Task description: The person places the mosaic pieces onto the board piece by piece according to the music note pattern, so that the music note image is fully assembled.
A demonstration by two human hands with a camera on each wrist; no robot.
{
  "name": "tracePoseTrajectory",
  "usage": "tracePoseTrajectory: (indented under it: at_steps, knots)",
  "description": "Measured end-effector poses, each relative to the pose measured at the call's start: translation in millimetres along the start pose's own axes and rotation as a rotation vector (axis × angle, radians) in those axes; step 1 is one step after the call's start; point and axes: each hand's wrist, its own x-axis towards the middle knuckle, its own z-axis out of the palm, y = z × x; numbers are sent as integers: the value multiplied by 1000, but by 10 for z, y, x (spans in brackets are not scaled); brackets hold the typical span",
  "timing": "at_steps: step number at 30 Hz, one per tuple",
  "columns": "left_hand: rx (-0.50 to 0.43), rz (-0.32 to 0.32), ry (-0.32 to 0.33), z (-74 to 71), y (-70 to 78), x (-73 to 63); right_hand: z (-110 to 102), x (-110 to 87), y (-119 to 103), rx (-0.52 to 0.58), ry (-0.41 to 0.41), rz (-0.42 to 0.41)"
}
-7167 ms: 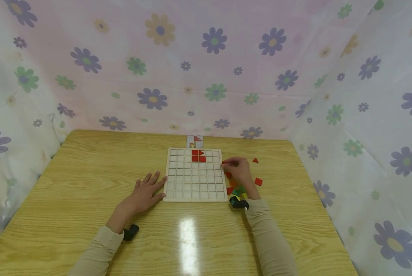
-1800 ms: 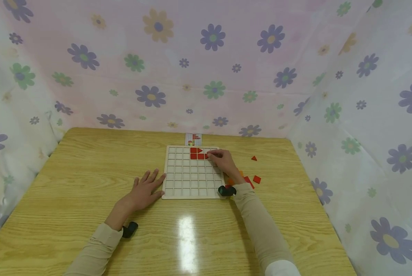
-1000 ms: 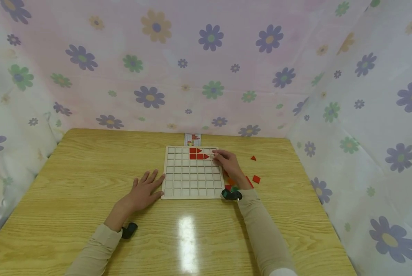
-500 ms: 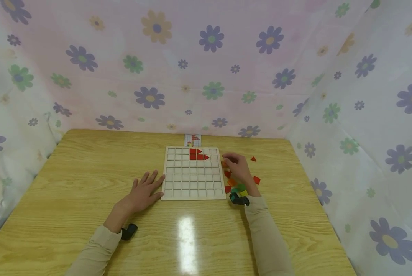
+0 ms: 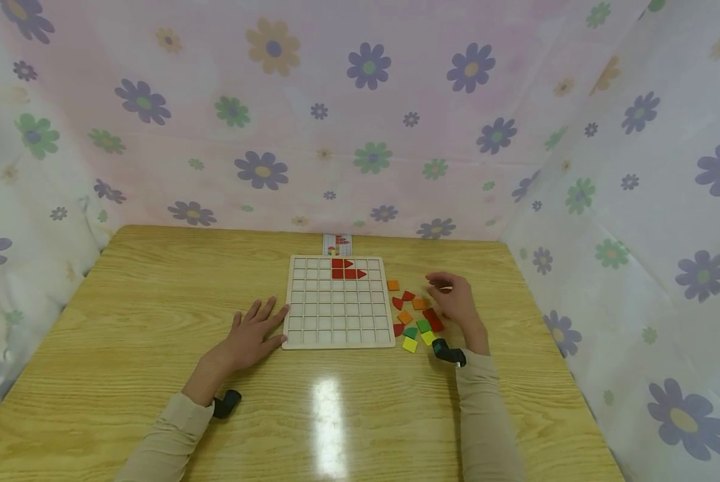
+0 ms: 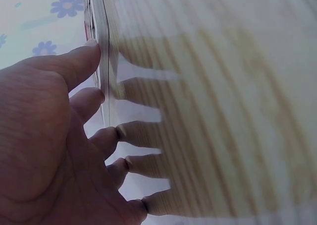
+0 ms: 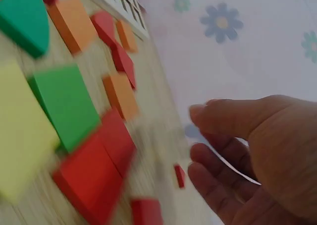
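Left hand spread at the grid board, right hand loose beside the tiles

The board lies flat on the wooden table, 12 o'clock pointing away from the person. At its 8 o'clock the left hand rests with fingers straight and fanned out, thumb and forefinger touching the edge; it grips nothing.

At 3 o'clock, past the scatter, the right hand hovers above the table. Its fingers are gently bent and the thumb stands clear of them, with nothing held.

The loose tiles spread from 3 to 4 o'clock: an orange square just beside the board, a green square, and a yellow square nearest the person.

Near 12 o'clock inside the board sit red tiles in two rows, each row ending in a red triangle pointing to 3 o'clock. A printed card lies just beyond the board's 12 o'clock edge.
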Motion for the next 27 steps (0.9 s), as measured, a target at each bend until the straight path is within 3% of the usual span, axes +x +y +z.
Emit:
tracePoseTrajectory:
  at_steps: [7,13,20,27]
  knots:
    - [-24,24,18,12,-14,-1,-381,-129,122,-177,-145,75]
    - [-24,7,8,6,-7,1,-508,-192,164,-237,-306,145]
    - [15,-4,3,-4,-5,5,-475,-189,151,-212,-293,227]
    - [29,2,6,2,-18,11,-455,-166,154,-229,-287,242]
